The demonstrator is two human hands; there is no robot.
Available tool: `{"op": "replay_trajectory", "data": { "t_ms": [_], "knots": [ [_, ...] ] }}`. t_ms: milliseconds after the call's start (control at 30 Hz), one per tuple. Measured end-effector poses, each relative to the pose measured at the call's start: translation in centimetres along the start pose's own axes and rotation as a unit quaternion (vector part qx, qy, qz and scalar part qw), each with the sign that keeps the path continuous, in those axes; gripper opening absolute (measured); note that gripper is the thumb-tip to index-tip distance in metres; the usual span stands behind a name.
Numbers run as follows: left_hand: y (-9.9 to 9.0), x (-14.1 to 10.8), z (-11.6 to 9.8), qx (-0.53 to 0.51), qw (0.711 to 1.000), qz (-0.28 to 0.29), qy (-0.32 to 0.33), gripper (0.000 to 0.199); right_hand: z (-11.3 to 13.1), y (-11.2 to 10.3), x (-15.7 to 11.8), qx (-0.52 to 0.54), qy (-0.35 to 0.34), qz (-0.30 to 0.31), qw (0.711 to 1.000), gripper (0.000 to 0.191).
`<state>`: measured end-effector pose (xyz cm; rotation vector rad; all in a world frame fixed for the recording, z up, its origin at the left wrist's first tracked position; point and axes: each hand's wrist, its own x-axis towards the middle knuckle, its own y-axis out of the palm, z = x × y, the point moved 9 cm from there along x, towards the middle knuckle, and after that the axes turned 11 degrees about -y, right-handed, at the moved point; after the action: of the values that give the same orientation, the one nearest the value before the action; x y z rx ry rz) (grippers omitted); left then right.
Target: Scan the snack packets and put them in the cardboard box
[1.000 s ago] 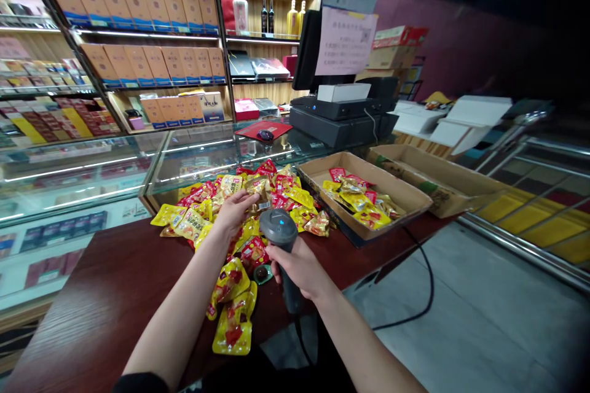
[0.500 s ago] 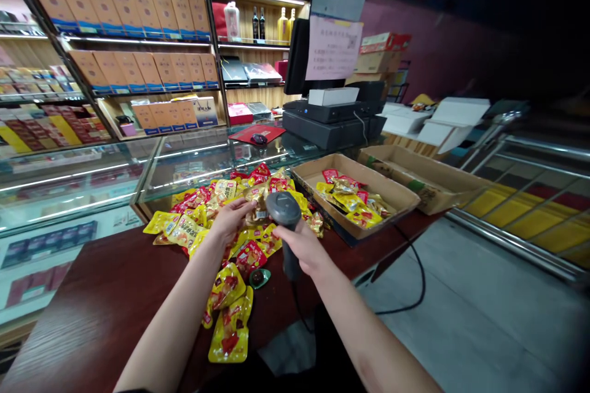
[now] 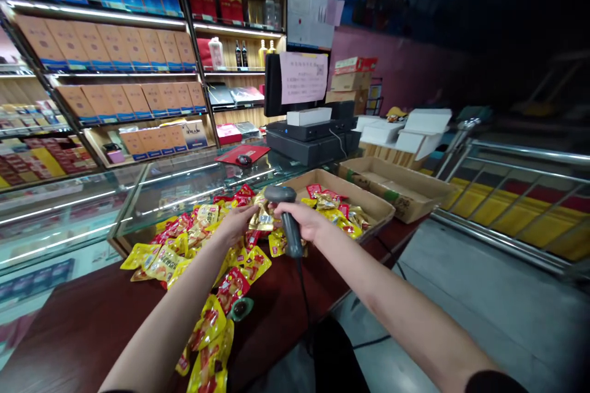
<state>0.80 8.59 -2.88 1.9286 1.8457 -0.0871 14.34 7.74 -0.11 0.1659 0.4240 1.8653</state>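
My right hand (image 3: 306, 220) is wrapped round the handle of a grey barcode scanner (image 3: 291, 234), whose head points away from me over the heap. Just left of it, my left hand (image 3: 236, 222) pinches the edge of a gold snack packet (image 3: 262, 216), partly hidden behind the scanner head. Beneath both hands spreads a pile of yellow, red and gold snack packets (image 3: 161, 263) on the dark red counter (image 3: 87, 313). Nearer to me, several yellow packets (image 3: 209, 325) trail toward the counter's front edge, beside a small green packet (image 3: 241, 309).
A cardboard tray (image 3: 378, 207) with more packets stands to the right, and another cardboard tray (image 3: 410, 187) lies beyond it. The scanner's cable (image 3: 302, 282) hangs off the counter edge. Behind are a glass display case (image 3: 184, 181), a monitor (image 3: 273, 86) and a metal railing (image 3: 502, 239).
The view has tilted up and turned slightly, so the counter sits lower and further left. The scanner and the gold packet are now closer together, still in the same hands.
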Motion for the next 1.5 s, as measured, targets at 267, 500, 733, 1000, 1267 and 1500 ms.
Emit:
{"op": "replay_trajectory", "data": {
  "t_ms": [267,500,733,1000,1267,1500],
  "knots": [
    [10.5,6.9,-6.0,0.043,0.998,0.026,-0.028,0.023,9.0,-8.0,3.2,-0.008,-0.066,-0.112,0.991,0.009],
    [8.3,7.2,-4.8,0.083,0.995,-0.030,-0.046,0.022,7.1,-10.3,2.6,-0.019,-0.036,-0.128,0.991,0.003],
    [0.3,3.3,-1.9,0.057,0.996,-0.038,-0.050,0.034,-0.2,-4.8,0.9,0.001,0.033,-0.072,0.997,0.005],
    [-6.3,-3.1,3.2,0.103,0.993,-0.061,-0.018,0.039,-7.7,-0.1,-1.7,-0.012,0.040,-0.014,0.999,0.013],
    [-5.0,-6.3,4.2,0.451,0.878,-0.113,0.112,0.022,-10.9,-2.3,-4.1,-0.095,-0.012,-0.090,0.991,0.026],
    [-3.4,-6.2,5.8,0.567,0.806,-0.151,0.077,0.032,-11.8,-2.0,-3.8,-0.084,-0.010,-0.087,0.993,0.015]
  ]
}}
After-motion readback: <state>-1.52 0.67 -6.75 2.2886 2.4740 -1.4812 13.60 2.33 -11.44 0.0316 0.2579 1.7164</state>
